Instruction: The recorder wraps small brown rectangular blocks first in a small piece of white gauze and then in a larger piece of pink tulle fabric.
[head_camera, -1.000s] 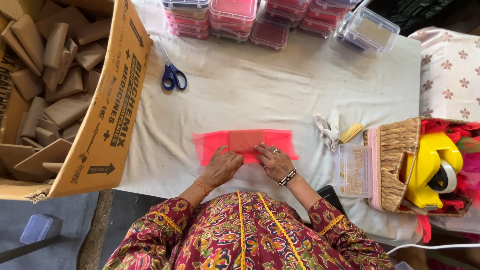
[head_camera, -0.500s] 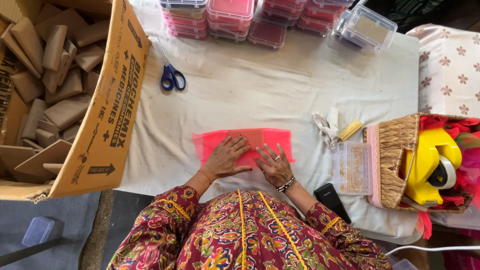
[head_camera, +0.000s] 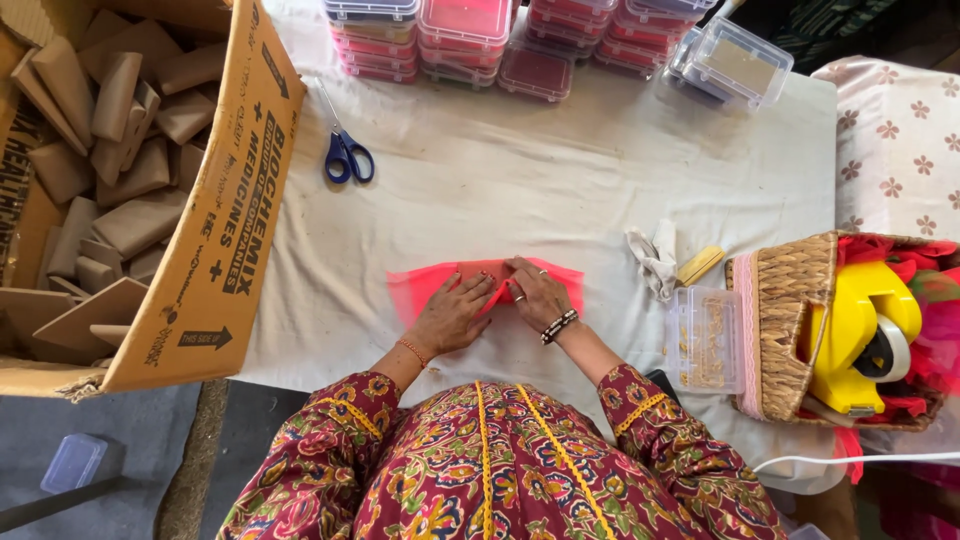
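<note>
the work in hand is the wrapping of a small flat piece in a sheet of pink net (head_camera: 425, 290), and it looks partway through. the sheet lies spread on the white cloth-covered surface (head_camera: 520, 180), right in front of the person, near the front edge. a darker, reddish flat shape (head_camera: 480, 272) sits at its middle, under the net, so the piece seems already laid in place and at least one flap looks drawn over it. what looks left, as a judgement: the two side ends remain loose and unfolded, sticking out to either side of the hands, and nothing shows the bundle closed or tied.

the left hand (head_camera: 450, 315) lies flat with fingers spread wide, pressing the net down over the middle. the right hand (head_camera: 538, 292) has its fingers curled narrow, pinching a fold of the net beside the left fingertips; the two hands touch or nearly touch.

the net itself is thin and see-through, bright pink at the ends where the white cloth shows through, deeper red where it is layered. its left end lies flat; its right end peeks out behind the right hand.
</note>
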